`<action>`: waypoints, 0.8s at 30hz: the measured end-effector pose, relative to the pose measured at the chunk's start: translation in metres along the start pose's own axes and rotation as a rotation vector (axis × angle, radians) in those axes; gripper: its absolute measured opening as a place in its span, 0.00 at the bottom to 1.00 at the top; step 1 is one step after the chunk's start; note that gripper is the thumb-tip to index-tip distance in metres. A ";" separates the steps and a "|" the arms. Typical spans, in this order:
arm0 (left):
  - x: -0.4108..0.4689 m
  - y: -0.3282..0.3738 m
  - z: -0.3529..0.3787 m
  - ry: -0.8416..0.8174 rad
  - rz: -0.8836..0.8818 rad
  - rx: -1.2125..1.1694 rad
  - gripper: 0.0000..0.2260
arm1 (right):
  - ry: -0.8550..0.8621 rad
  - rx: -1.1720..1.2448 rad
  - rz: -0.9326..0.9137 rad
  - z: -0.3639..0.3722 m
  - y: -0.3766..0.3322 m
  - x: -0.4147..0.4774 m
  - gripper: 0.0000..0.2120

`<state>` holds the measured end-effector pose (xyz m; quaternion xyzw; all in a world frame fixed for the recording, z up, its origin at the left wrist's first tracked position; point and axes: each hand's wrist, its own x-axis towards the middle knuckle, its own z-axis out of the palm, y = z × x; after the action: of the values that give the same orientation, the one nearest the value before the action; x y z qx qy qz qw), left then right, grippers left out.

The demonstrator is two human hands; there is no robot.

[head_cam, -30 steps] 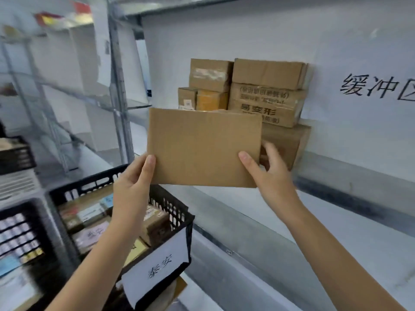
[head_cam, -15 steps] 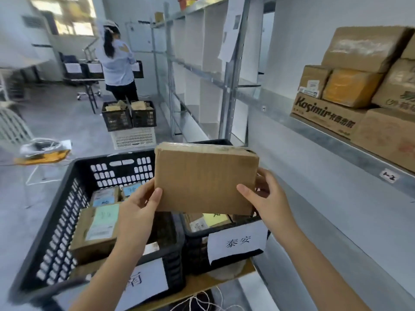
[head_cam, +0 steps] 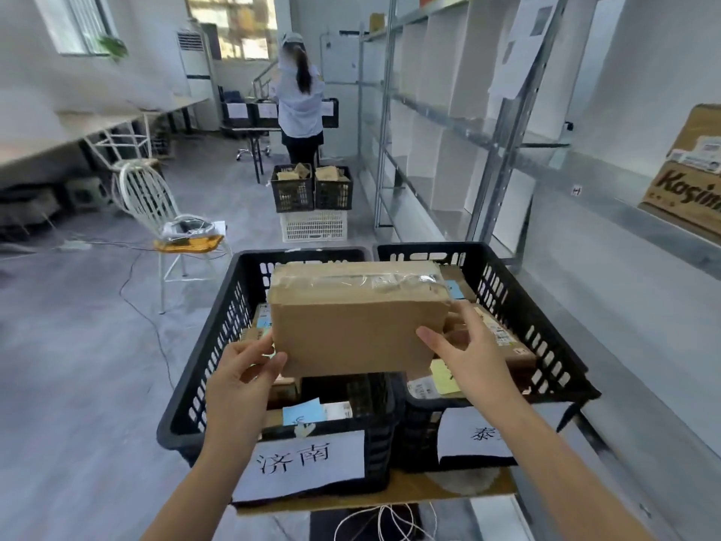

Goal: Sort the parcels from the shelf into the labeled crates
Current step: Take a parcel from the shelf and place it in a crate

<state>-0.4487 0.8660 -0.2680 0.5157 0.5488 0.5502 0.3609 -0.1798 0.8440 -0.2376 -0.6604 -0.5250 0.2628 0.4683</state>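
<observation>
Crates of black slotted plastic (head_cam: 218,337) are sitting side by side, the left one's white paper label (head_cam: 300,462) reading 济南. Above them a brown taped cardboard parcel (head_cam: 359,329) is hovering, with the fingers of the left hand (head_cam: 242,378) and the right hand (head_cam: 472,357) clamping its lower corners.

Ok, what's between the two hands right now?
The parcel spans the whole gap. The left hand grips its lower left corner and the right hand its lower right corner, as the head view shows.

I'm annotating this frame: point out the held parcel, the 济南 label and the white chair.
held parcel (head_cam: 359,329), head view, plain front face.
济南 label (head_cam: 300,464), head view, middle of the sheet.
white chair (head_cam: 147,197), head view, spindle backrest.
</observation>
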 end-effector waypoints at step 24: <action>0.014 -0.022 -0.010 -0.082 -0.241 -0.303 0.12 | -0.067 0.308 0.208 0.011 0.002 0.001 0.15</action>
<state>-0.4650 0.8802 -0.2858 0.4081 0.5024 0.5576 0.5198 -0.1877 0.8483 -0.2443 -0.6225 -0.4228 0.4088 0.5164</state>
